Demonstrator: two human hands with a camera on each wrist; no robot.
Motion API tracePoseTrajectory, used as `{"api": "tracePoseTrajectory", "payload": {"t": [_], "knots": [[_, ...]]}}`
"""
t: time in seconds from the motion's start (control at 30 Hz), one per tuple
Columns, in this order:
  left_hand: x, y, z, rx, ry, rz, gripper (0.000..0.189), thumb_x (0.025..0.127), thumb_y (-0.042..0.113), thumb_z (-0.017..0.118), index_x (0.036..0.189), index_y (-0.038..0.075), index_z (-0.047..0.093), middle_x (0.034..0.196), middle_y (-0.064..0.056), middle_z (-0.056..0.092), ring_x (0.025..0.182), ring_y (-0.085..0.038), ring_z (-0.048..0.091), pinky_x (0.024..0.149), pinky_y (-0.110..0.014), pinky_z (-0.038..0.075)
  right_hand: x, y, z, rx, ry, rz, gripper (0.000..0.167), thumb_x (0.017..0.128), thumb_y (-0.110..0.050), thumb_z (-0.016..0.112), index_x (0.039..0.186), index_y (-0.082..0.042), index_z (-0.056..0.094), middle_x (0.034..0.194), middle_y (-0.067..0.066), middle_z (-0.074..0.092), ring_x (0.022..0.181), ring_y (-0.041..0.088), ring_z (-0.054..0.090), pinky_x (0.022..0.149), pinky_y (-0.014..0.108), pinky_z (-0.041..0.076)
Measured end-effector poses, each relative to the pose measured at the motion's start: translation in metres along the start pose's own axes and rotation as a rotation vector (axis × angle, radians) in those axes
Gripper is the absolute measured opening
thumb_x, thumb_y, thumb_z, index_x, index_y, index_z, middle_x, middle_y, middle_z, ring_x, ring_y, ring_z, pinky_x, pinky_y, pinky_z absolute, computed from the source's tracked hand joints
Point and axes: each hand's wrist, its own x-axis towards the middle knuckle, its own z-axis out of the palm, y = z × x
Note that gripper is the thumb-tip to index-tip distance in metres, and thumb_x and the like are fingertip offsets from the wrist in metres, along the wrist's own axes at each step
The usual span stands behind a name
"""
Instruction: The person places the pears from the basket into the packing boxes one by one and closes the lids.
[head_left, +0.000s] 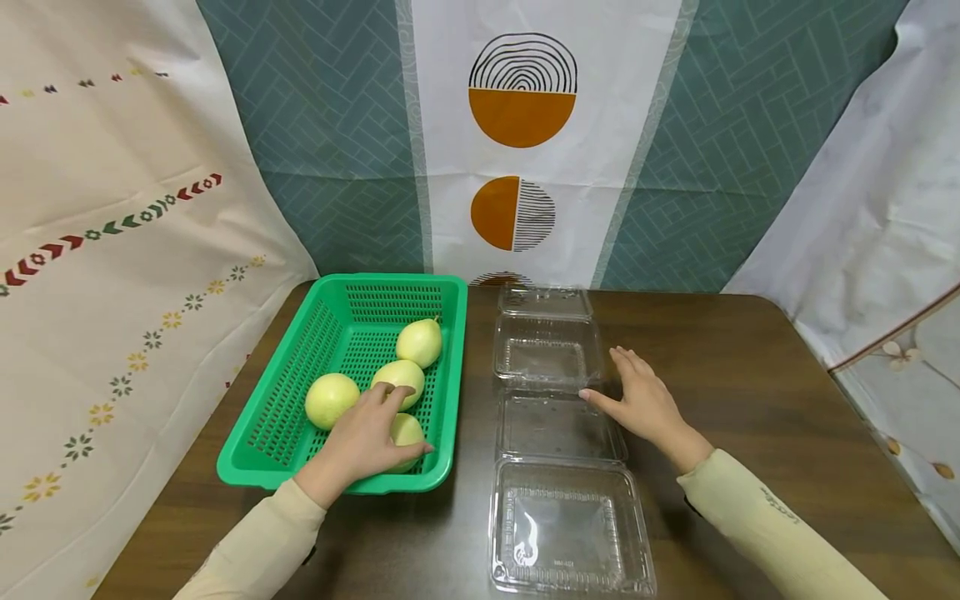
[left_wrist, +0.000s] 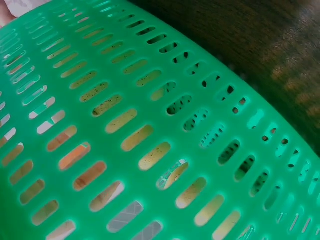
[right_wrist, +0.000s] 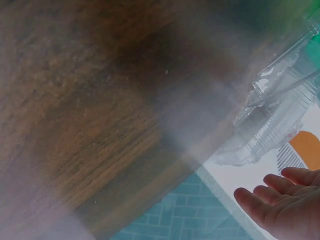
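Note:
My left hand reaches into the green slotted basket, its fingers and thumb curved round the nearest yellow-green pear. In the left wrist view the basket wall fills most of the picture, and pale yellow fruit shows through its slots. Three more pears lie in the basket, one of them the far stemmed pear. My right hand is held beside two clear plastic clamshell boxes, fingers spread and holding nothing. Its thumb overlaps the edge of the far clear box; the near clear box lies with its lid folded open.
The basket stands at the left of the dark wooden table, with the boxes in a row to its right. A patterned cloth hangs behind the table, and pale cloths hang at both sides.

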Motion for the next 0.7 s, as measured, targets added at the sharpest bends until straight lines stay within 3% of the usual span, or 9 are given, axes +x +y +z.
{"api": "tracePoseTrajectory", "payload": {"t": [0.43, 0.7], "knots": [[0.000, -0.003, 0.000, -0.045, -0.045, -0.008, 0.074, 0.066, 0.052, 0.078, 0.122, 0.008, 0.057, 0.102, -0.010, 0.056, 0.080, -0.019, 0.052, 0.062, -0.036, 0.046, 0.011, -0.002, 0.009, -0.004, -0.009, 0.000, 0.095, 0.085, -0.061, 0.058, 0.145, 0.006, 0.028, 0.151, 0.025, 0.028, 0.139, 0.044, 0.022, 0.105, 0.065, 0.026], [0.001, -0.005, 0.000, -0.056, -0.090, -0.024, 0.071, 0.063, 0.051, 0.081, 0.117, 0.010, 0.058, 0.101, -0.009, 0.054, 0.082, -0.020, 0.051, 0.062, -0.036, 0.046, 0.014, 0.000, 0.013, 0.018, -0.039, 0.028, 0.096, 0.086, -0.063, 0.055, 0.147, 0.005, 0.025, 0.152, 0.025, 0.025, 0.140, 0.045, 0.021, 0.104, 0.066, 0.025]]}}
